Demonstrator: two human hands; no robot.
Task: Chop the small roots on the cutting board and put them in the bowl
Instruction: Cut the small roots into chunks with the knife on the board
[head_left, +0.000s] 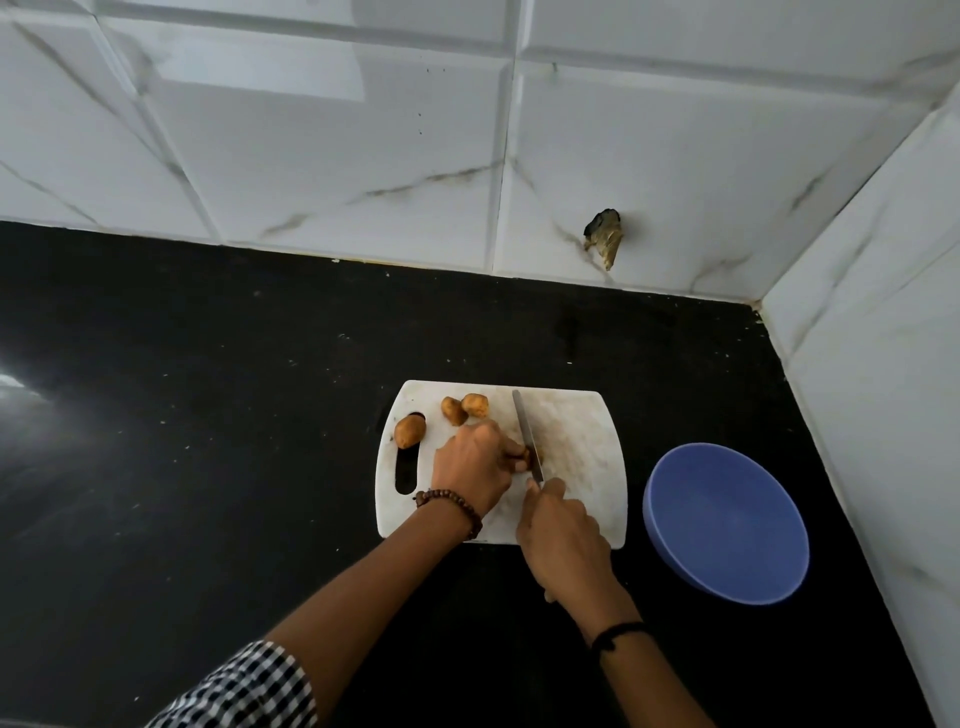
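Where the white marble-veined wall tiles (363, 156) meet in a corner, a black countertop (208, 415) runs beneath them. Toward its right rear corner lies a white plastic cutting board (582, 441), scuffed and stained, with a handle slot along its left edge. Just beside the board's right edge, not touching it, a blue bowl (727, 525) sits on the countertop near the right-hand wall. Both forearms reach in from the countertop's near edge, the left one out of a black-and-white checked sleeve (249, 691). The left hand (475, 470) lies over the middle of the board, fingers curled down onto a small brown root (524, 460) and pinning it; most of that root is hidden under the fingertips. The right hand (563, 535) is over the board's near edge, closed in a fist round the handle of a kitchen knife (527, 431), the handle itself hidden in the grip. The blade points toward the board's far edge and rests across the pinned root, just right of the left fingertips. Three whole roots (453, 410) lie on the board: a single root (410, 431) at the far end of the slot, and a pair of roots (475, 405) touching each other near the far edge, left of the blade tip. A brown beaded bracelet (457, 506) circles the left wrist, a thin black band (618, 634) the right. A small broken hole (604, 239) shows in a tile above the countertop's rear edge.
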